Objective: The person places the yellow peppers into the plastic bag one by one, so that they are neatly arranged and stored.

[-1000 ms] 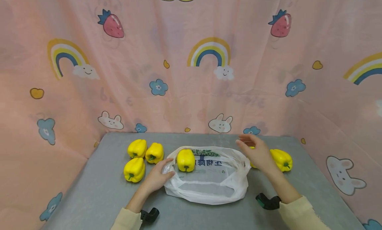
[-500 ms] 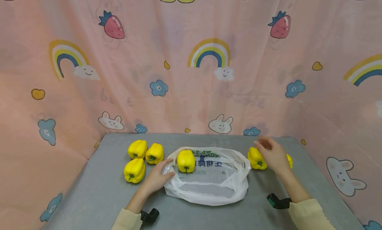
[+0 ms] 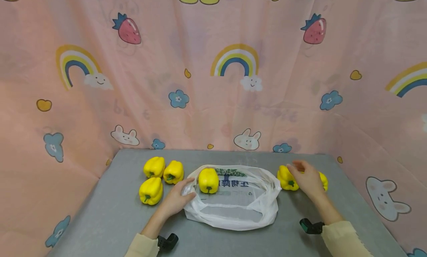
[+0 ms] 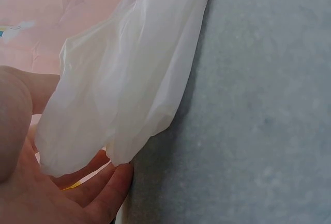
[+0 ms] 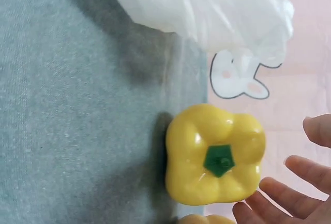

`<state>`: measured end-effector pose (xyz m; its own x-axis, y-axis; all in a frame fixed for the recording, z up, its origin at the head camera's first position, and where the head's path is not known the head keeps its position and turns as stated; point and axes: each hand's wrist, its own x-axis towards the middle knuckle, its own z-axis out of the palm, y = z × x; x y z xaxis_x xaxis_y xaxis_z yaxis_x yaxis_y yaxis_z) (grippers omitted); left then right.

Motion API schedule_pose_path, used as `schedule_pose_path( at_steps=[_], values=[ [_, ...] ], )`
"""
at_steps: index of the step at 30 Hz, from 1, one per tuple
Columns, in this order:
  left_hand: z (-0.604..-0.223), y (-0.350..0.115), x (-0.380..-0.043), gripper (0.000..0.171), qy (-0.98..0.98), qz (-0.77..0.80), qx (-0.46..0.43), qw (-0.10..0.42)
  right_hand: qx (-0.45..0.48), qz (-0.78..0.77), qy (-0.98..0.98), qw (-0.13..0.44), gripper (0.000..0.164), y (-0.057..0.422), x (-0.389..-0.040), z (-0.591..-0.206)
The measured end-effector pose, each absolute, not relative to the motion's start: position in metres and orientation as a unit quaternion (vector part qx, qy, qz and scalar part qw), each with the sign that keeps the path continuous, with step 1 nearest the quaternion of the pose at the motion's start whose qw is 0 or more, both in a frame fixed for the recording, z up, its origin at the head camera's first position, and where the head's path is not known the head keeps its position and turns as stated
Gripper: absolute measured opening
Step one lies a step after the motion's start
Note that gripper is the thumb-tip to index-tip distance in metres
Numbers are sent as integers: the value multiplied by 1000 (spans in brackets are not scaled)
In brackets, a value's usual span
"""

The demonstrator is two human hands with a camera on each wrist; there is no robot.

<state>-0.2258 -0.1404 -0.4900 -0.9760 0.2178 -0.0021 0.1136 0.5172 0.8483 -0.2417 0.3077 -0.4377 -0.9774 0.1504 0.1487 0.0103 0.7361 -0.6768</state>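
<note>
In the head view, a white translucent plastic bag lies with its mouth spread wide, and one yellow bell pepper sits inside at its left end. My left hand holds the bag's left rim, the plastic running between thumb and fingers in the left wrist view. To the right of the bag, my right hand hovers over two yellow bell peppers, partly covering both the nearer pepper and the farther pepper. In the right wrist view its spread fingertips come right beside a green-stemmed pepper.
Three more yellow peppers stand grouped left of the bag: a back pepper, a middle pepper and a front pepper. All rest on a grey table. A pink printed curtain hangs behind and along both sides.
My right hand has moved right, away from the bag's right end, and then lower over the two peppers there. My left hand stays at the bag's left rim.
</note>
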Motion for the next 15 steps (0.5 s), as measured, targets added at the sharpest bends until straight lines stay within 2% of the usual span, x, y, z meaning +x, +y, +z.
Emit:
schedule_pose_path(
  at_steps=[7,15],
  values=[
    [-489,-140,-226,52,869,482,95,56,-59,355,-931,65,68,310,-251,-450],
    [-488,-140,-225,52,870,480,93,56,-53,347,-934,65,64,308,-255,-457]
  ],
)
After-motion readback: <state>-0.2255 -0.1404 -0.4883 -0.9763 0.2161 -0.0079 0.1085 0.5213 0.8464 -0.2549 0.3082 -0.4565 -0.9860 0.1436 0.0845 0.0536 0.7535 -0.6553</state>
